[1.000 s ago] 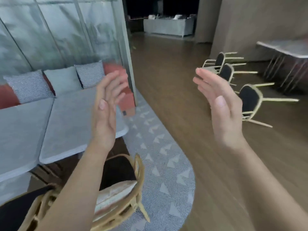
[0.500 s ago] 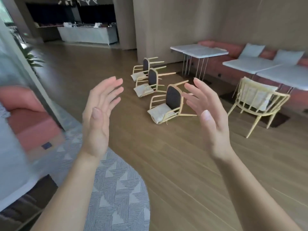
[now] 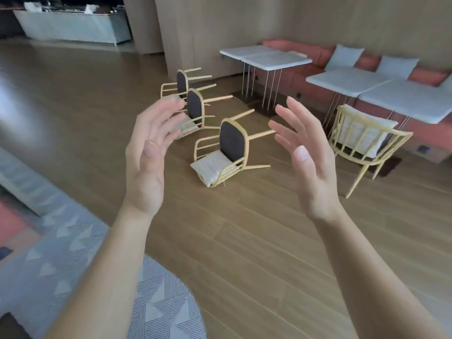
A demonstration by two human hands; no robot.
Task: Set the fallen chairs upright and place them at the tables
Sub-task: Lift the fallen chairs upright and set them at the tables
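While both arms are raised, the left hand [image 3: 146,165] and right hand [image 3: 307,162] are spread open and hold nothing. Three fallen chairs lie on their backs: nearest chair [image 3: 226,152], middle chair [image 3: 194,113], far chair [image 3: 182,83], near the tables [image 3: 276,60]. Best grasp the nearest one's backrest and armrest, then tip it up. No containers show.

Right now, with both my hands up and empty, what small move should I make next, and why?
Probably step toward the nearest fallen chair and reach for its frame. Your left hand and right hand are open, holding nothing, well short of it. It lies on its back on the floor, legs pointing at the tables, with two more tipped behind it.
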